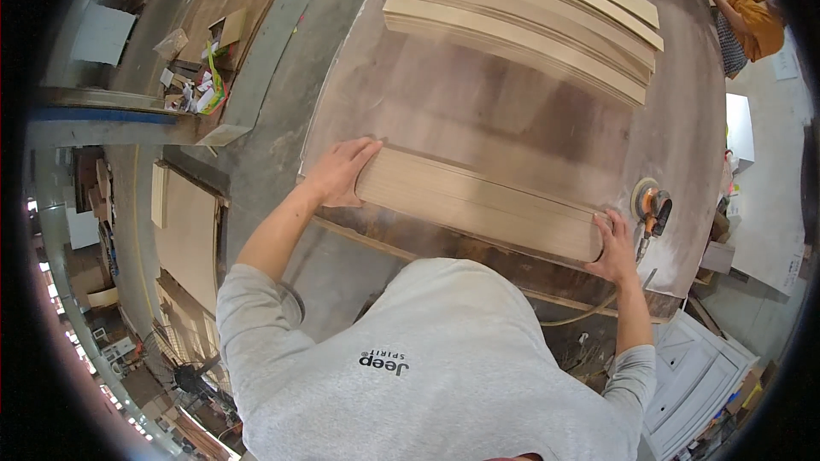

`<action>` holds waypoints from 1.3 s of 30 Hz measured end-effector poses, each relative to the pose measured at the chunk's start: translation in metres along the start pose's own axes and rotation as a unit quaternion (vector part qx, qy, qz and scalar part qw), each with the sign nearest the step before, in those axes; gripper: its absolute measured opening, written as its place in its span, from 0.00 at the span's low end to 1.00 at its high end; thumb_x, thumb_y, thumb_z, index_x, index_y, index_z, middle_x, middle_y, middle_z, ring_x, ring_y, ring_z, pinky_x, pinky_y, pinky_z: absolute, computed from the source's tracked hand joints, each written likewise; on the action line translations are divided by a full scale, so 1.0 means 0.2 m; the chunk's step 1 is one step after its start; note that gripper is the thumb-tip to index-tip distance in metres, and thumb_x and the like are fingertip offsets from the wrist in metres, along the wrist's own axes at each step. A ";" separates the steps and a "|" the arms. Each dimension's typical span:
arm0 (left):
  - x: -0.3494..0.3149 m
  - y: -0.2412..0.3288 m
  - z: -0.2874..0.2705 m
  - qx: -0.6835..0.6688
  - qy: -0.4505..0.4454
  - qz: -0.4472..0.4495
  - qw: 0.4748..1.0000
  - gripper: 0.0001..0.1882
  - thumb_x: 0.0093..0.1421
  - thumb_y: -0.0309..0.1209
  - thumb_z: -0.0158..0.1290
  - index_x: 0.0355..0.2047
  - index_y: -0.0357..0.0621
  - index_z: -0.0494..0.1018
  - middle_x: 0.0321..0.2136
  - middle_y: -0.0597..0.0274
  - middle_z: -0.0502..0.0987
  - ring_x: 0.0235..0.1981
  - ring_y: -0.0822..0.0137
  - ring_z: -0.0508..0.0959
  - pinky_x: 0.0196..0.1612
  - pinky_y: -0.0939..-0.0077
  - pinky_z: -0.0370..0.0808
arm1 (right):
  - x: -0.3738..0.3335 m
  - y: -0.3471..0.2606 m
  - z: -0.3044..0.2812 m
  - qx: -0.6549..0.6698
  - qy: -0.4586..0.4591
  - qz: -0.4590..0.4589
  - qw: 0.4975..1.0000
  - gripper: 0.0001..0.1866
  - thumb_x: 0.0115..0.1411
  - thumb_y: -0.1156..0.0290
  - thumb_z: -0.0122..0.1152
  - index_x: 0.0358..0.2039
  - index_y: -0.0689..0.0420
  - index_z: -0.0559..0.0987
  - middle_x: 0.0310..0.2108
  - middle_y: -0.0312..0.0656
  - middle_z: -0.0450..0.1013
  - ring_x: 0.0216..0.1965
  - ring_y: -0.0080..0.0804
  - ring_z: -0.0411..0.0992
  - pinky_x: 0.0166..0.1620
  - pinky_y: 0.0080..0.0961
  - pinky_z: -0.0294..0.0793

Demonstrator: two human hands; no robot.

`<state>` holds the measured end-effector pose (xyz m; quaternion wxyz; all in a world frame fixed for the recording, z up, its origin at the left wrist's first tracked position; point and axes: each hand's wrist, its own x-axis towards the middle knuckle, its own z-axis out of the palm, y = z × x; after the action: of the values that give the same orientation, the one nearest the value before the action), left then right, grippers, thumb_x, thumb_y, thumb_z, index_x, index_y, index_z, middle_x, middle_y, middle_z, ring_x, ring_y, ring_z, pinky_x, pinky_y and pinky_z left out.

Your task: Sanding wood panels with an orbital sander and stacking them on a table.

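A stack of long, pale wooden boards lies along the near edge of the large brown worktable, slanting down toward the right. My left hand is curled round its left end, fingers over the far corner and thumb on the near side. At the opposite end, my right hand grips the boards in the same way. Their undersides are hidden. Just beyond my right hand rests an orange and black power sander with a hose attached, its round pad facing sideways.
Several more pale boards lie in rows across the far part of the table. At the far right stands another person in an orange top. A white panelled door leans at lower right, and a floor fan stands at lower left.
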<state>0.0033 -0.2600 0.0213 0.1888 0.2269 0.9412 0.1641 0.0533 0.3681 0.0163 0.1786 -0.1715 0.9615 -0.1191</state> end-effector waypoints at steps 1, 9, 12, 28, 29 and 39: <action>0.00 0.00 0.00 -0.011 -0.009 -0.006 1.000 0.60 0.39 0.40 0.73 0.72 0.48 0.54 0.67 0.48 0.61 0.67 0.45 0.63 0.70 0.51 0.59 | 0.00 0.00 0.00 0.002 -0.003 0.002 1.000 0.60 0.28 0.63 0.82 0.68 0.47 0.66 0.68 0.52 0.57 0.70 0.60 0.53 0.70 0.51 0.58; -0.06 0.34 0.30 0.098 0.010 0.042 0.994 0.57 0.47 0.48 0.68 0.73 0.44 0.52 0.73 0.47 0.53 0.75 0.46 0.48 0.74 0.36 0.45 | -0.01 0.01 0.01 0.005 0.020 -0.003 1.000 0.57 0.27 0.65 0.83 0.65 0.46 0.70 0.68 0.51 0.58 0.68 0.60 0.56 0.69 0.51 0.61; -0.08 0.60 0.67 0.120 0.081 0.061 0.988 0.52 0.52 0.46 0.65 0.73 0.46 0.54 0.73 0.51 0.54 0.74 0.48 0.52 0.73 0.34 0.47 | 0.02 -0.03 0.00 0.004 0.022 0.010 1.000 0.57 0.28 0.65 0.83 0.65 0.46 0.70 0.68 0.51 0.58 0.67 0.61 0.56 0.69 0.51 0.62; -0.34 0.56 0.66 0.097 0.227 -0.134 0.960 0.39 0.58 0.42 0.61 0.69 0.51 0.64 0.69 0.65 0.64 0.72 0.57 0.60 0.71 0.33 0.50 | -0.01 0.02 0.05 0.000 0.046 -0.028 0.999 0.58 0.28 0.66 0.83 0.67 0.47 0.68 0.68 0.53 0.57 0.68 0.61 0.56 0.68 0.50 0.63; -0.34 0.57 0.66 0.100 0.242 -0.136 0.955 0.39 0.58 0.43 0.61 0.69 0.49 0.63 0.69 0.64 0.64 0.72 0.56 0.59 0.71 0.32 0.49 | -0.01 0.02 0.06 -0.001 0.050 -0.030 0.998 0.58 0.28 0.66 0.82 0.67 0.48 0.68 0.68 0.53 0.57 0.68 0.61 0.57 0.67 0.50 0.63; 0.09 1.15 0.79 -0.012 0.190 -0.139 0.972 0.41 0.57 0.44 0.62 0.68 0.43 0.63 0.69 0.45 0.61 0.74 0.43 0.51 0.72 0.31 0.42 | -0.01 0.06 0.08 -0.009 0.077 -0.071 0.994 0.59 0.29 0.64 0.83 0.67 0.49 0.67 0.66 0.55 0.58 0.66 0.61 0.57 0.67 0.52 0.62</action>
<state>0.1408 -0.0210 -0.0313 0.0300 0.0567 0.9801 0.1880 0.0571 0.3766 -0.0016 0.0932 -0.2313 0.9589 -0.1353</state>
